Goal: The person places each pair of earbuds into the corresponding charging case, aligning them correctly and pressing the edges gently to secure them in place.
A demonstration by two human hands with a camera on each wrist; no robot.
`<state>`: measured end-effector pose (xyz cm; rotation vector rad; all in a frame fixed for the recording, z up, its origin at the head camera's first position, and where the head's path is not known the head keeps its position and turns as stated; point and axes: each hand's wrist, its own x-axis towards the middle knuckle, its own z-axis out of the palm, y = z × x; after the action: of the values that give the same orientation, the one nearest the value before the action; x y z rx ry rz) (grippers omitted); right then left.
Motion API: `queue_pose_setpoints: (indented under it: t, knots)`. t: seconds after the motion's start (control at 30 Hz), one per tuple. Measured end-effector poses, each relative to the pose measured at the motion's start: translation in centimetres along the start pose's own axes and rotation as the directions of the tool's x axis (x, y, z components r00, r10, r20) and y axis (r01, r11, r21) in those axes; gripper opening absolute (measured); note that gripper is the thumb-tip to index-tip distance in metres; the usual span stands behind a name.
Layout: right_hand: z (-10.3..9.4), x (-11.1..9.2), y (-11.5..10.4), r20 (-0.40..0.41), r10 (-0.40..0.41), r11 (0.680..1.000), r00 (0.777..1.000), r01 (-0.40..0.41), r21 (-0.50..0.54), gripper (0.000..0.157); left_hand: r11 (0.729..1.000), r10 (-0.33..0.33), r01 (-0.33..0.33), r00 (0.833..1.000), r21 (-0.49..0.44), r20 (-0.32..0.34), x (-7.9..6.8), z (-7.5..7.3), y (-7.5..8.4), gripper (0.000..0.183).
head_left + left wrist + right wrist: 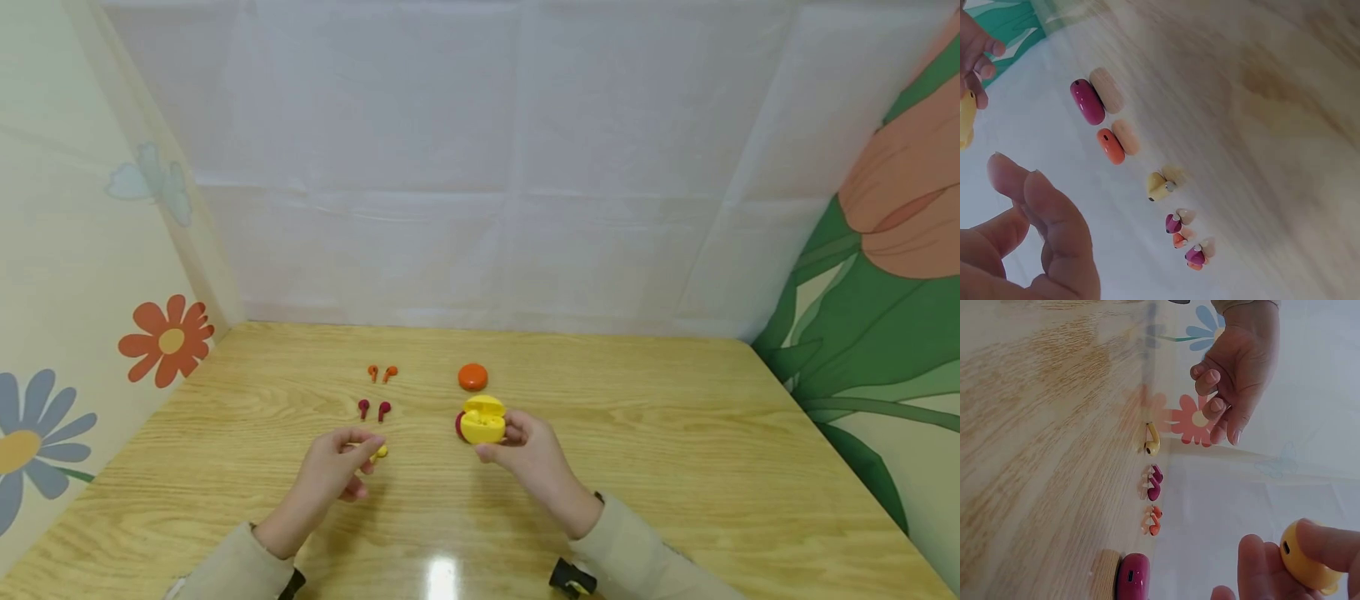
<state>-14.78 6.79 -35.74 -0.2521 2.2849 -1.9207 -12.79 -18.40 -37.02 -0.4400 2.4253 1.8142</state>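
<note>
My right hand (534, 450) holds a yellow earbud case (483, 428) above the table, its lid tipped up; the thumb presses its near side and fingers wrap behind. My left hand (333, 471) hovers over the table at left, fingers loosely bent, thumb and index finger close together with nothing between them. A yellow earbud (1152, 442) lies on the table below the left hand, partly hidden by its fingers in the head view. Beyond it lie a pair of magenta earbuds (384, 408) and a pair of orange earbuds (390, 372).
A round orange case (472, 377) stands on the wooden table (675, 450), beyond the yellow one. A magenta case (1133, 576) sits on the table, mostly hidden behind the yellow case in the head view. A white sheet (480, 167) hangs along the table's far edge.
</note>
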Motion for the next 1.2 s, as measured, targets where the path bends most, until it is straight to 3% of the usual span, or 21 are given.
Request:
queue_pose_setpoints:
  t: [0.37,0.7,1.2]
  knots:
    - [0.1,0.2,0.0,0.0,-0.006,1.0,1.0,0.006,-0.004,0.035,0.997,-0.028,0.026,0.999,0.066,0.026,0.7,-0.7,-0.5,0.032]
    - [0.0,0.1,-0.2,0.004,0.016,1.0,1.0,-0.016,-0.009,0.037,0.988,-0.119,0.112,0.991,0.102,0.065,2.1,-1.6,-1.4,0.037]
    - [-0.1,0.1,-0.2,0.016,0.023,1.0,1.0,-0.023,-0.006,0.033,0.98,-0.164,0.149,0.981,0.134,0.103,2.8,-2.1,-1.9,0.034]
